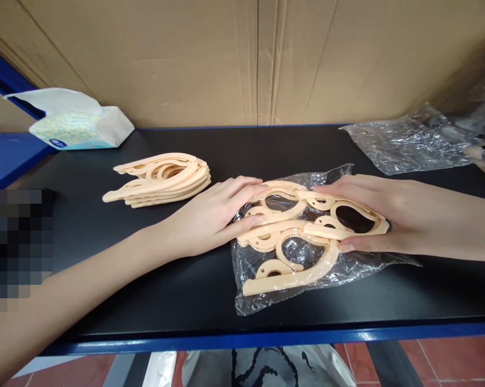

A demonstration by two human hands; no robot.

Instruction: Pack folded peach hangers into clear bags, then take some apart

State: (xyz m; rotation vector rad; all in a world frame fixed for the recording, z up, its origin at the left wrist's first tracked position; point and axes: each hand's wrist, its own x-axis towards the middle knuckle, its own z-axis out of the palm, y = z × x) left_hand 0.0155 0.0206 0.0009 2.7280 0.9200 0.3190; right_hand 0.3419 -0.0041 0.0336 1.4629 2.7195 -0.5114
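Note:
A clear plastic bag (262,290) lies on the black tabletop (145,290) near its front edge. A bundle of peach folding hangers (306,228) rests on and partly inside the bag. My left hand (210,217) presses against the bundle's left end, fingers spread over the bag's edge. My right hand (387,217) grips the bundle's right end, thumb under and fingers on top. A second stack of the same peach hangers (161,180) lies further left and back, untouched.
A tissue pack (77,126) sits at the back left corner. More crumpled clear plastic bags (407,142) lie at the back right. A cardboard wall (258,59) closes the back. The blue table edge (266,338) runs along the front.

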